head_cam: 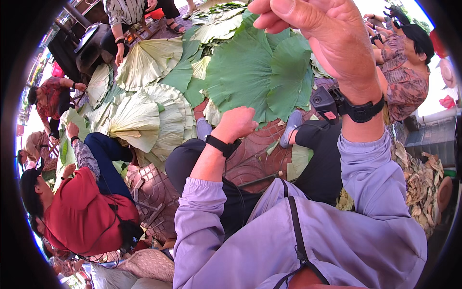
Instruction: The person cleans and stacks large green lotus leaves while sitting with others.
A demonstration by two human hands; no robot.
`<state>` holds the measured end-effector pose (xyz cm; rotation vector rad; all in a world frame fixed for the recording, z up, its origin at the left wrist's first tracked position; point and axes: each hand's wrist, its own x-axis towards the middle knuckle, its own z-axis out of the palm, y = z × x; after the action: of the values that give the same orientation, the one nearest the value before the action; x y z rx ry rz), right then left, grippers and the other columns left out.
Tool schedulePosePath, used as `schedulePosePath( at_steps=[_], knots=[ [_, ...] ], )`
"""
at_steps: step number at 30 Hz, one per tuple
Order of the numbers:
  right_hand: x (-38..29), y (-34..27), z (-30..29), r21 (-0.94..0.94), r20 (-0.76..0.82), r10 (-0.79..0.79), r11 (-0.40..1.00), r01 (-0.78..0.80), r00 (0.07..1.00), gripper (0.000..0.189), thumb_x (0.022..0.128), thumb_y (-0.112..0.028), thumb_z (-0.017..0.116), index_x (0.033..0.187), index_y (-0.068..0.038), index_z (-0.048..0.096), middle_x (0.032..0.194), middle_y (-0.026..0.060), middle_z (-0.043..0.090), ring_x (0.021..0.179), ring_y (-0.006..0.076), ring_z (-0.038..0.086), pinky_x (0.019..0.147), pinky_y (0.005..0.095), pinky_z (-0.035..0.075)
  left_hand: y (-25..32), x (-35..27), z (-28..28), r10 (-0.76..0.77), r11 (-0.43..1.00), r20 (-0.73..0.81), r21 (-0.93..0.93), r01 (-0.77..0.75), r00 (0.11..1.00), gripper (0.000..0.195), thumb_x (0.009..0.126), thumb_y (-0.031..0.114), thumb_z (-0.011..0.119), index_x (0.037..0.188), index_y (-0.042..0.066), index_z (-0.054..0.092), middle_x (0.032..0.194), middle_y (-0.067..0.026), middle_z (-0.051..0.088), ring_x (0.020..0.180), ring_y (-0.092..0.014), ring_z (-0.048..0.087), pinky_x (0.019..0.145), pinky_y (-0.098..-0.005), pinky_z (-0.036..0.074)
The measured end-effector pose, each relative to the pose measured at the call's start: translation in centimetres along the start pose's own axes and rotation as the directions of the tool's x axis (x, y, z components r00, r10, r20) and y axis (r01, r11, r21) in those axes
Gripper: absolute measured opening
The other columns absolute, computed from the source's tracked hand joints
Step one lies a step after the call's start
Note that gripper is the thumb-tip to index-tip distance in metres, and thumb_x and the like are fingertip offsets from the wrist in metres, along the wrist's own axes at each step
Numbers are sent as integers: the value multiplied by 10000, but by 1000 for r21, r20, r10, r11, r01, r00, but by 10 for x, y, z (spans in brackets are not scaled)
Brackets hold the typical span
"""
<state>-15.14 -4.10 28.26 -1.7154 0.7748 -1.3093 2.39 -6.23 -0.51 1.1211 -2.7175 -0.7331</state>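
My left hand [238,124] is closed in a fist at the lower edge of a large green lotus leaf [238,76]. A small green leaf end shows just below the fist, so the leaf appears gripped there. Another green leaf [290,72] overlaps it on the right. My right hand [325,39] is raised close to the camera, its fingers curled and partly cut off by the top edge. Whether anything is between those fingers cannot be seen. A black strap with a small camera [323,103] is on my right wrist.
Stacks of pale, drying lotus leaves [140,115] spread across the red paving [260,155]. A co-worker in red [90,213] sits close on my left; another person [400,72] sits at right. Dry brown leaves [418,184] are heaped by my right side.
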Motion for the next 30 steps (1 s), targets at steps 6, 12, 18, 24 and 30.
schedulePosePath(
  at_steps=[6, 12, 18, 24, 30],
  knots=[
    [-4, 30, -2, -177, 8, -106, 978, 106, 994, 361, 1065, -213, 633, 1344, 16, 623, 1144, 135, 740, 990, 176, 719, 897, 311, 570, 3, 2, 0, -3, 999, 10, 46, 2, 1000, 296, 883, 307, 693, 949, 19, 682, 978, -208, 719, 923, -420, 711, 797, -524, 579],
    [-56, 114, -4, -116, -75, 179, 976, -187, 981, 271, 1025, -148, 694, 1241, 10, 652, 1013, 60, 723, 925, 103, 673, 838, 259, 548, 3, 5, 7, 38, 997, 26, 63, -40, 999, 250, 873, 248, 705, 991, 32, 665, 961, -181, 694, 907, -404, 705, 790, -519, 574],
    [-122, 204, -28, -161, -54, 403, 899, -406, 914, 227, 1014, -121, 691, 1184, 22, 647, 927, 43, 672, 857, 82, 602, 795, 280, 521, 9, 15, 21, 48, 995, 34, 84, -50, 998, 230, 860, 243, 713, 964, 42, 672, 940, -176, 699, 887, -390, 716, 771, -511, 582],
    [-132, 204, -47, -446, -5, 233, 870, -211, 972, 226, 961, -34, 695, 1175, 12, 637, 937, 120, 652, 783, 222, 677, 726, 325, 532, 15, 26, 25, 62, 993, 51, 100, -67, 997, 176, 865, 176, 650, 930, 15, 627, 893, -201, 669, 837, -412, 692, 767, -516, 558],
    [-139, 191, -67, -391, -96, 235, 885, -254, 967, 185, 956, -79, 696, 1116, -7, 636, 986, 178, 661, 811, 389, 657, 709, 428, 523, 31, 54, 42, 114, 992, 135, 35, -120, 984, 267, 854, 215, 694, 1012, 9, 627, 927, -211, 685, 850, -415, 691, 775, -516, 556]
  ],
)
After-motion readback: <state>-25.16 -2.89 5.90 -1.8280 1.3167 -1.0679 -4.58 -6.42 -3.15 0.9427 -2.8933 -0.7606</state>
